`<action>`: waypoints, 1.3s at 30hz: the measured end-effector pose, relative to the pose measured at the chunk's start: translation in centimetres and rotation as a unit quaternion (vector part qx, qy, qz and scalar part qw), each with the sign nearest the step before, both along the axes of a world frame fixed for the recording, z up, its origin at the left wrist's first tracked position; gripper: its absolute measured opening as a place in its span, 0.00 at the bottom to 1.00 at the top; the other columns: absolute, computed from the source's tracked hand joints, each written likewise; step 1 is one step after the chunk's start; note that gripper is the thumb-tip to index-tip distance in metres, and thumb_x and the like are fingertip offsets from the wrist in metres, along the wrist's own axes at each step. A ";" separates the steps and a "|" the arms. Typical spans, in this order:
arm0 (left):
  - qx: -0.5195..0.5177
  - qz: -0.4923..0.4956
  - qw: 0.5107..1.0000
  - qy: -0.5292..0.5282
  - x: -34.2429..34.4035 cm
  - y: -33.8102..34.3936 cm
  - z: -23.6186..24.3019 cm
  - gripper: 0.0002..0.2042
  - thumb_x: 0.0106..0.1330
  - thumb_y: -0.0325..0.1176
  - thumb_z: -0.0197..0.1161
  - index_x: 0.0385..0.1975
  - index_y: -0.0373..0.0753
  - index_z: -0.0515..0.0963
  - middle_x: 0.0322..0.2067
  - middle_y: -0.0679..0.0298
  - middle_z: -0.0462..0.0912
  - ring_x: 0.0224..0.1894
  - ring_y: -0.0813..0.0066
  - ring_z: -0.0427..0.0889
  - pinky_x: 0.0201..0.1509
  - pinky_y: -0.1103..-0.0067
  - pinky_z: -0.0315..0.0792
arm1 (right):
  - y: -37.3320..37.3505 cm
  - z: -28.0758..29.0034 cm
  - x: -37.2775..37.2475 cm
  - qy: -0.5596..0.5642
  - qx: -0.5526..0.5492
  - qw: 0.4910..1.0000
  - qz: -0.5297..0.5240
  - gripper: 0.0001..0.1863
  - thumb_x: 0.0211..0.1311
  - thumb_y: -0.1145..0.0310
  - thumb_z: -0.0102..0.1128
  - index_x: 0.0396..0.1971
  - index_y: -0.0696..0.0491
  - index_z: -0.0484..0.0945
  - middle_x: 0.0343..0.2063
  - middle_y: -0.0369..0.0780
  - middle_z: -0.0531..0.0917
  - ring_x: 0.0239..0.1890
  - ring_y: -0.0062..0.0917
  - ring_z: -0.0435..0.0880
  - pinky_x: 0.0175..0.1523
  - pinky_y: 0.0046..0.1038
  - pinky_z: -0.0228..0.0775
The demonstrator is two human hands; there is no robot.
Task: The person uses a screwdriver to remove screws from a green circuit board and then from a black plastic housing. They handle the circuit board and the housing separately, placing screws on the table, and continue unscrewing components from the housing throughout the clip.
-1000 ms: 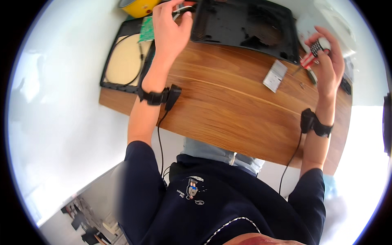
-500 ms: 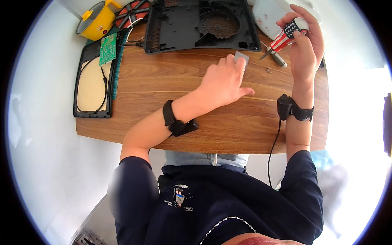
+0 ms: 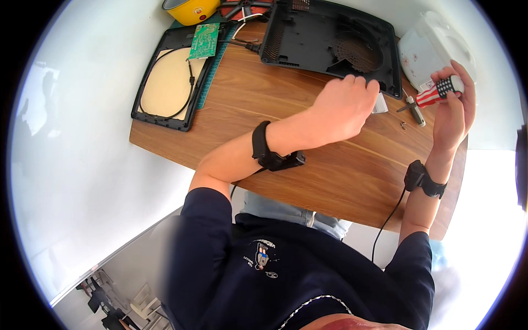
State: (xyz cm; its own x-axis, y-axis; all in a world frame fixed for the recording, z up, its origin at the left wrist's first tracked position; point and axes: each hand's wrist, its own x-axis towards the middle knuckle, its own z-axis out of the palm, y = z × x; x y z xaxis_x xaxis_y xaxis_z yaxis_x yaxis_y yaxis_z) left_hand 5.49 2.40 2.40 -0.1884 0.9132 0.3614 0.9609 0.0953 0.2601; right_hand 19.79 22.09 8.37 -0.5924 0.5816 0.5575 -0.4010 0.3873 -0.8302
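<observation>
My right hand (image 3: 456,113) is closed round a screwdriver (image 3: 437,94) with a stubby red, white and black star-patterned handle, its tip pointing left. My left hand (image 3: 344,110) hangs over the table with its fingers curled in; whatever they may hold is hidden. Just beyond its fingertips a small pale packet (image 3: 380,103) lies on the wood, partly covered by the hand. Beneath the held tool rests a second screwdriver (image 3: 417,114) with a grey handle. A few tiny screws (image 3: 403,125) lie close to it.
A black plastic housing (image 3: 308,41) with a round grille spans the back. At the left, a black panel (image 3: 144,91) carries a cable and a green circuit board (image 3: 204,41). Behind are a yellow pot (image 3: 190,12) and a white container (image 3: 437,49). Cables trail from both wrist straps.
The view has shifted and turned, so the table appears moved and tilted. My left hand's fingers, spread over the packet before, are now curled. My right hand still grips the screwdriver.
</observation>
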 end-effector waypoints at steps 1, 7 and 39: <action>0.003 0.012 1.000 0.008 -0.9 -0.7 1.4 0.15 0.57 0.28 0.69 0.41 0.32 0.72 0.33 0.56 0.79 0.37 0.58 0.83 0.36 0.69 0.81 | 0.3 0.1 -0.1 0.012 -0.021 1.000 0.007 0.29 0.57 0.82 0.41 0.61 0.66 0.74 0.45 0.48 0.81 0.49 0.33 0.83 0.62 0.35 0.74; 0.064 0.153 0.986 0.016 -8.6 -6.4 8.7 0.13 0.59 0.35 0.70 0.40 0.38 0.77 0.36 0.55 0.84 0.42 0.55 0.86 0.42 0.64 0.80 | 2.1 3.2 -2.4 0.071 -0.073 0.994 0.045 0.31 0.60 0.78 0.44 0.66 0.70 0.64 0.48 0.53 0.80 0.55 0.40 0.79 0.67 0.40 0.69; 0.042 0.353 0.935 0.010 -22.5 -11.2 6.4 0.26 0.59 0.50 0.74 0.51 0.38 0.80 0.51 0.53 0.83 0.55 0.54 0.81 0.58 0.65 0.75 | -0.8 5.8 -8.3 0.177 -0.067 0.981 -0.050 0.27 0.60 0.79 0.41 0.60 0.69 0.71 0.43 0.54 0.82 0.48 0.41 0.83 0.62 0.41 0.73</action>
